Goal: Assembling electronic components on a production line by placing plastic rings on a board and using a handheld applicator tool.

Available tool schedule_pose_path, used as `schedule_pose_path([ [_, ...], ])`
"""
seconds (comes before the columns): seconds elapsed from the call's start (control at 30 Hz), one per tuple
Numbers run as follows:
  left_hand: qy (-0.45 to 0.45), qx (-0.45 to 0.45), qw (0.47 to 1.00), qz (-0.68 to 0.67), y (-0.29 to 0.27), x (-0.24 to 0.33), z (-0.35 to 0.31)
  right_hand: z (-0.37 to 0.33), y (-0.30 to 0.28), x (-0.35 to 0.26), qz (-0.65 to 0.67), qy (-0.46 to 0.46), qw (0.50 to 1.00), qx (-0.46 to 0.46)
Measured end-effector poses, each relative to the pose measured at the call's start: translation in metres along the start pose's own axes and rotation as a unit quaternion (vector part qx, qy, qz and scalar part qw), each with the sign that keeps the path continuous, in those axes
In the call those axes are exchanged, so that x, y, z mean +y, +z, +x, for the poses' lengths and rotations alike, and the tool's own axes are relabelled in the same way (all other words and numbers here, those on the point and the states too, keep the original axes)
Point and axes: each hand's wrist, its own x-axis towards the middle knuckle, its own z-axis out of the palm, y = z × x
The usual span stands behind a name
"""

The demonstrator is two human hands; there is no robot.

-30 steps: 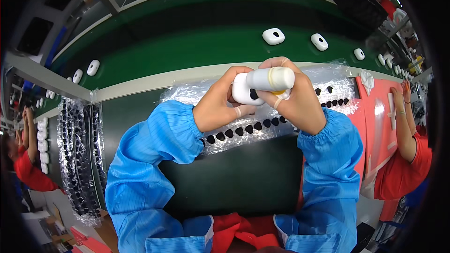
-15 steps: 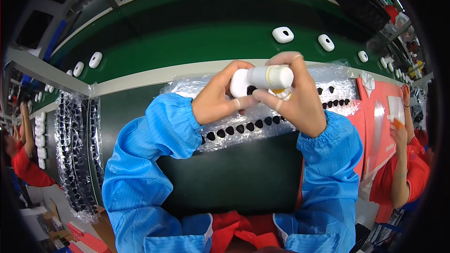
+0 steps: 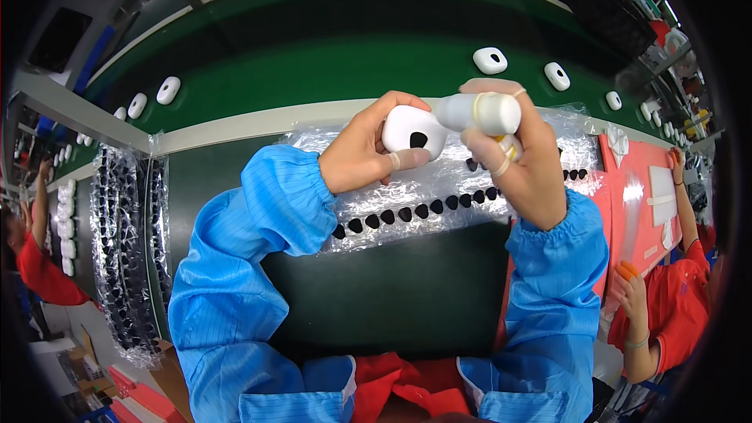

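Note:
My left hand (image 3: 354, 147) grips a white rounded plastic housing (image 3: 397, 122) from its left side. A black rounded-triangular patch (image 3: 418, 140) shows on the housing's near face. In my right hand (image 3: 535, 176) is a translucent bottle (image 3: 458, 112) with a white end, lying nearly level beside the housing. Under the bottle, a small white-and-yellow thing (image 3: 509, 146) sits against the same palm; its kind is unclear. Below both hands, clear plastic film (image 3: 348, 243) carries rows of small black pieces (image 3: 406, 214). Finger cots cover some fingertips.
Beyond the pale rail (image 3: 235, 133) runs a green conveyor belt (image 3: 313, 70) with several white housings (image 3: 490, 60). More film strips with black pieces (image 3: 121, 258) hang at the left. Pink sheeting (image 3: 627, 188) covers the right side, where a person in red (image 3: 666, 321) works.
My right hand has moved right with the bottle, away from the housing, uncovering its black patch. Housings on the belt have shifted right. The person at the right has lowered one hand.

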Motion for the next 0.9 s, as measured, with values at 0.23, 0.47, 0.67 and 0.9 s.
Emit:
schedule_pose_path([
  [0.23,-0.005,0.000,1.000,0.024,0.001,0.004,0.003,0.001,-0.008,0.005,-0.054,-0.020,0.998,0.024],
  [0.47,0.037,0.152,0.942,0.298,-0.054,-0.028,0.039,0.005,-0.042,0.043,-0.245,0.108,0.957,-0.107],
  [0.67,-0.025,0.362,0.810,0.460,-0.143,-0.058,0.028,0.021,-0.013,0.075,-0.227,0.168,0.940,-0.190],
  [0.9,-0.067,0.418,0.718,0.552,-0.164,-0.065,0.045,0.002,-0.030,0.089,-0.254,0.073,0.947,-0.182],
])
